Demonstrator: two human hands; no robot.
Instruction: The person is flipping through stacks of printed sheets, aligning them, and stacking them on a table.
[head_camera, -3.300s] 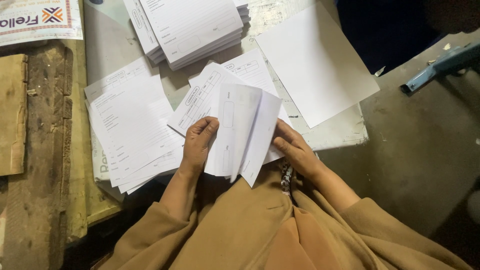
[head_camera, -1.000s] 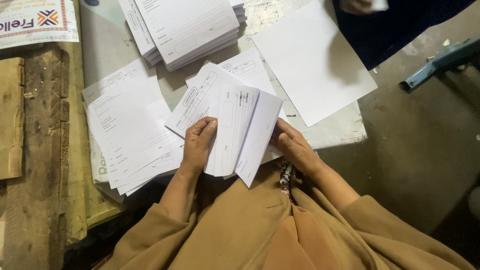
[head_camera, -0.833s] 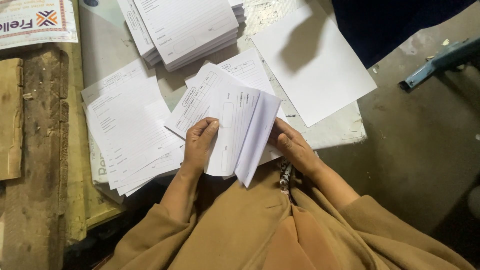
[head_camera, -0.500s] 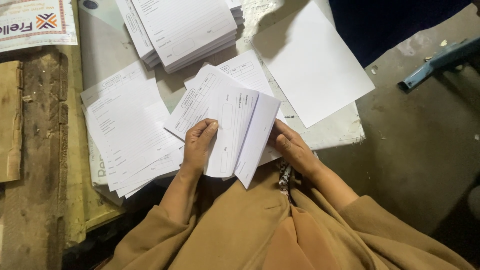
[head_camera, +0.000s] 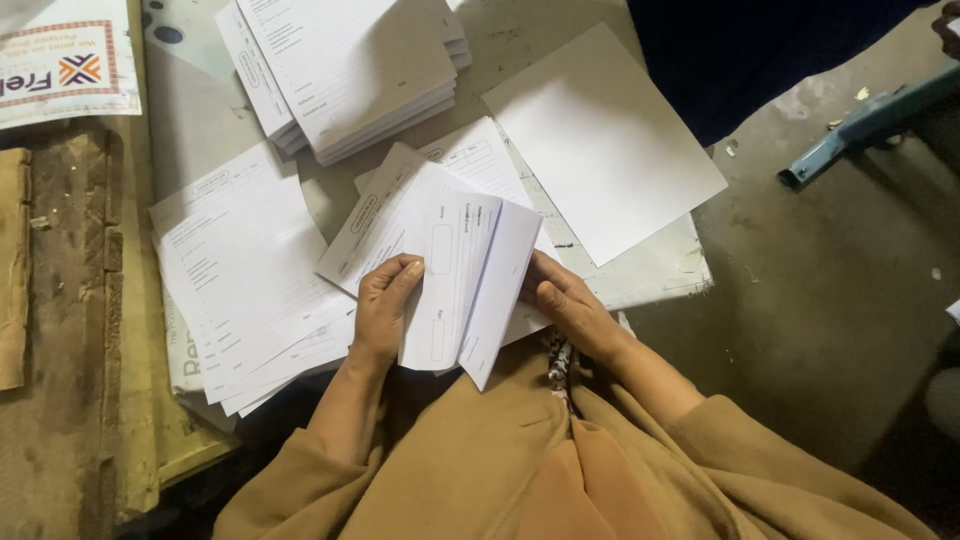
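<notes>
folded form held between two hands at the near edge of the worktop

paper fills most of this view. the folded form (head_camera: 465, 285) sits at the near edge of the worktop (head_camera: 660, 275), its long axis running near to far and leaning a little to the right, its crease on the right side. the left hand (head_camera: 385, 305) is closed on the form's left edge, thumb on top and fingers (head_camera: 405, 272) curled over the paper. the right hand (head_camera: 565, 305) lies just right of the crease, its fingers tucked under the right flap and mostly hidden, so how tightly they grip cannot be told; it touches the sheet at least. both hands are equally close to the form, one on each long side.

under the form lie more printed sheets (head_camera: 385, 205), fanned toward the far left. left of the left hand a loose spread of forms (head_camera: 240, 270) overhangs the near edge. a thick stack of forms (head_camera: 350, 65) sits at the far side, and a blank white sheet (head_camera: 600, 145) lies to the far right. a blue metal bar (head_camera: 865, 125) rests on the floor at the right, well apart.
</notes>
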